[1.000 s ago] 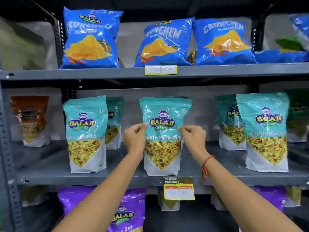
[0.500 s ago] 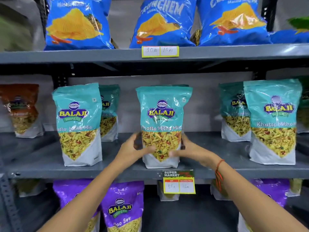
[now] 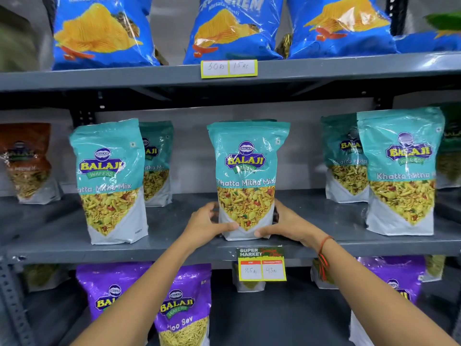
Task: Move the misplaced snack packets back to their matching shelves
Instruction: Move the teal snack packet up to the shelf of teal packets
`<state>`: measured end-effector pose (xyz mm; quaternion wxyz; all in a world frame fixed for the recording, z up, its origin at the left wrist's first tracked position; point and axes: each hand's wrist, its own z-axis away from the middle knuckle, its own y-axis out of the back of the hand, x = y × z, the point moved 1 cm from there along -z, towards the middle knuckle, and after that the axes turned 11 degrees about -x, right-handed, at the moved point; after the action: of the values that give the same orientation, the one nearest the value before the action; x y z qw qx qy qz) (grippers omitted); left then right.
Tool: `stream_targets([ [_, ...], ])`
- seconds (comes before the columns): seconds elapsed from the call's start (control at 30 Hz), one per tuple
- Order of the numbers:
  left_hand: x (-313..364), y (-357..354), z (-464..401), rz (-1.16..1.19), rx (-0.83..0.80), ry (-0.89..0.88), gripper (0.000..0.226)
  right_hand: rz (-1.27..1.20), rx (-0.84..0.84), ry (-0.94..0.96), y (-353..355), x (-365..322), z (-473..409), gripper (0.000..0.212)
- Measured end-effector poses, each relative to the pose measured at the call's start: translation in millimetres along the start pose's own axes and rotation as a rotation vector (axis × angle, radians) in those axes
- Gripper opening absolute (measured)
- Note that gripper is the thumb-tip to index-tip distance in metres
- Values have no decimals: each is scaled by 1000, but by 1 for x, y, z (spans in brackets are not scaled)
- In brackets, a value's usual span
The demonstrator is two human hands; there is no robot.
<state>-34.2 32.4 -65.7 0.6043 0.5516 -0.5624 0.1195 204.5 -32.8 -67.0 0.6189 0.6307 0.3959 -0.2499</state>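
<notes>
A teal Khatta Mitha Mix packet point(image 3: 247, 171) stands upright at the middle of the grey middle shelf point(image 3: 174, 248). My left hand point(image 3: 205, 224) grips its lower left corner and my right hand point(image 3: 284, 224) grips its lower right corner, thumbs across the white base. Another teal packet's top edge shows just behind it. More teal packets of the same mix stand on the same shelf at the left point(image 3: 109, 181) and at the right point(image 3: 401, 171).
Blue Crunchem chip bags point(image 3: 99, 33) fill the top shelf. Purple Aloo Sev packets point(image 3: 182, 308) stand on the bottom shelf. An orange-brown packet point(image 3: 26, 161) stands at the far left of the middle shelf. Price tags point(image 3: 261, 264) hang on the shelf edges.
My hands slid from the packet's middle down to its base. The view tilted downward and drew closer to the shelf.
</notes>
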Motion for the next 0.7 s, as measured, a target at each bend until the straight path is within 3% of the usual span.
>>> stream_targets([
  [0.33, 4, -14, -17, 14, 3, 22, 73, -75, -2, -24, 12, 10, -1, 96],
  [0.47, 9, -14, -9, -30, 28, 23, 82, -108, 77, -18, 7, 9, 5, 107],
  [0.6, 15, -10, 10, -11, 123, 23, 95, -133, 349, 49, -7, -6, 22, 127],
  [0.7, 21, -5, 35, -2, 253, -9, 82, -156, 592, 169, -21, -27, 40, 112],
])
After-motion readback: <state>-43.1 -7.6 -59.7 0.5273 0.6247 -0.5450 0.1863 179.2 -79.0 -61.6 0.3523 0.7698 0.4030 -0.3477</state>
